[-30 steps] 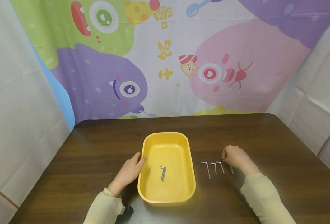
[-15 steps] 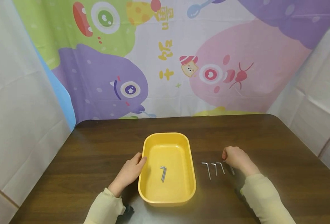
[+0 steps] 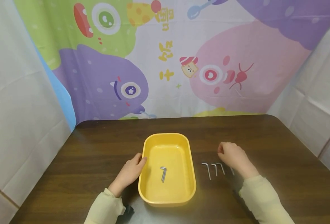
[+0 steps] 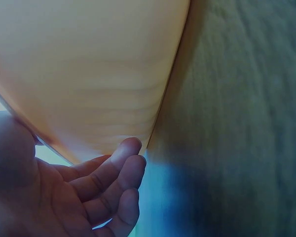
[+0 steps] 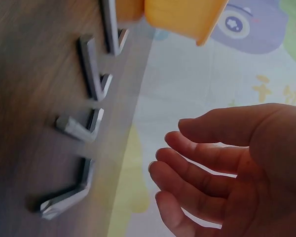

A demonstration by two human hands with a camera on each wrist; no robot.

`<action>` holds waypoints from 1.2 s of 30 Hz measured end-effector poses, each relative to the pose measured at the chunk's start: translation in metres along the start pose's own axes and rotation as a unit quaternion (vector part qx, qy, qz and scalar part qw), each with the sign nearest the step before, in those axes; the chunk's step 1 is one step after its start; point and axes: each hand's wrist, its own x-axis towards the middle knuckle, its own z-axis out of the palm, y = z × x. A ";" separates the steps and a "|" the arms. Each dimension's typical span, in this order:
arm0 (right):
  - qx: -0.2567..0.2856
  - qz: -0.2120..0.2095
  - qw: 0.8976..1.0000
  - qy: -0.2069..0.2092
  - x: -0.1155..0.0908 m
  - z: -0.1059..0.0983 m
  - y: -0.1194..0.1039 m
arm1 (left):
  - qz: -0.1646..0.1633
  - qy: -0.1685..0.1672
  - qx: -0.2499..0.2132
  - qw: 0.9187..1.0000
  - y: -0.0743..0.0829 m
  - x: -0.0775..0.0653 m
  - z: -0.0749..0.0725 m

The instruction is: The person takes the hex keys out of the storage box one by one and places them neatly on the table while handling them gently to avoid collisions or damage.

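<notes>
A yellow plastic tray (image 3: 167, 199) stands on the table with two silver hex keys (image 3: 163, 175) lying together inside it. My left hand (image 3: 129, 174) holds the tray's left side, thumb hooked over the rim and bent fingertips against the outer wall, as the left wrist view shows. To the right of the tray lie several L-shaped hex keys (image 3: 208, 171) in a row. Over the rightmost hex key (image 5: 71, 195) hovers my right hand (image 3: 234, 157), its fingers loosely bent and nothing between them. In the head view it partly hides that key.
The dark wooden table (image 3: 103, 137) ends at a cartoon-printed cloth (image 3: 165, 93) hanging behind it. White cloth (image 3: 19, 99) hangs along both sides. A small black object (image 3: 127, 211) shows beside the left sleeve.
My right hand has come away from the rightmost hex key, shifting slightly up and left; the key stays on the table. My left hand and the tray hold still.
</notes>
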 end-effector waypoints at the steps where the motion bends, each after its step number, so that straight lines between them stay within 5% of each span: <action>1: 0.000 -0.004 1.000 0.005 -0.001 -0.001 -0.002 | -0.001 0.000 0.000 1.000 0.000 0.000 0.000; 26: 0.008 -0.142 0.986 0.092 -0.010 0.003 -0.079 | 0.004 -0.003 0.004 1.000 0.002 -0.002 0.001; 36: -0.009 -0.189 0.979 0.073 -0.012 0.018 -0.117 | 0.001 0.001 0.006 1.000 -0.001 0.001 0.000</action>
